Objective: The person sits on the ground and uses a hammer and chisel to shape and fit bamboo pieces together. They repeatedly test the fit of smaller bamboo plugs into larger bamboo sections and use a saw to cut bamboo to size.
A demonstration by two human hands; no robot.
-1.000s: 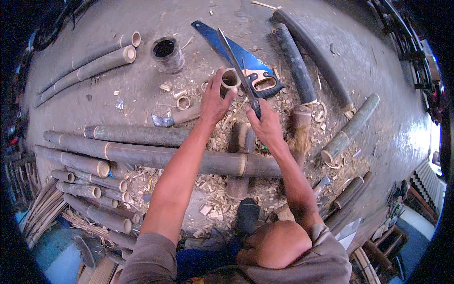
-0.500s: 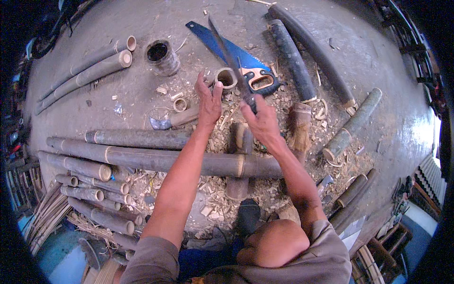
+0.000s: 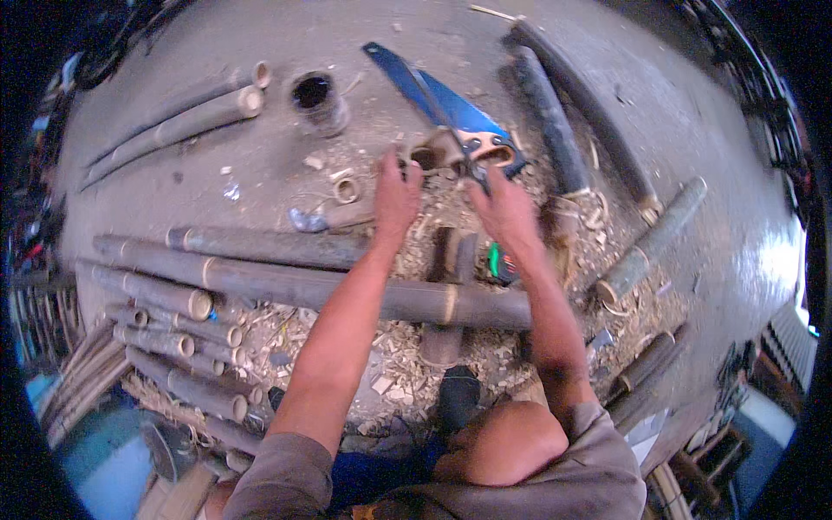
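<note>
My right hand (image 3: 504,208) is closed at the dark handle of a long-bladed knife (image 3: 439,111). Its blade points away and to the left, crossing over a blue handsaw (image 3: 464,107) with a tan and black handle. My left hand (image 3: 397,201) is empty, thumb and fingers apart, beside a short hollow bamboo piece (image 3: 426,159). A hatchet-like tool with a curved metal head (image 3: 308,221) lies left of that hand. Near my right wrist sits a green and black tape measure (image 3: 503,263). Motion blurs both hands slightly.
A long bamboo pole (image 3: 347,290) lies crosswise under my forearms, over a short thick bamboo block (image 3: 442,347). Cut bamboo pieces (image 3: 186,394) are piled at left. A dark-filled container (image 3: 321,104) stands beyond. Dark poles (image 3: 555,121) lie at right. Chips (image 3: 399,377) litter the floor.
My right hand has brought the knife lower, close over the saw. The view has shifted a little, and the tape measure, mostly hidden before, now shows beside my right wrist.
</note>
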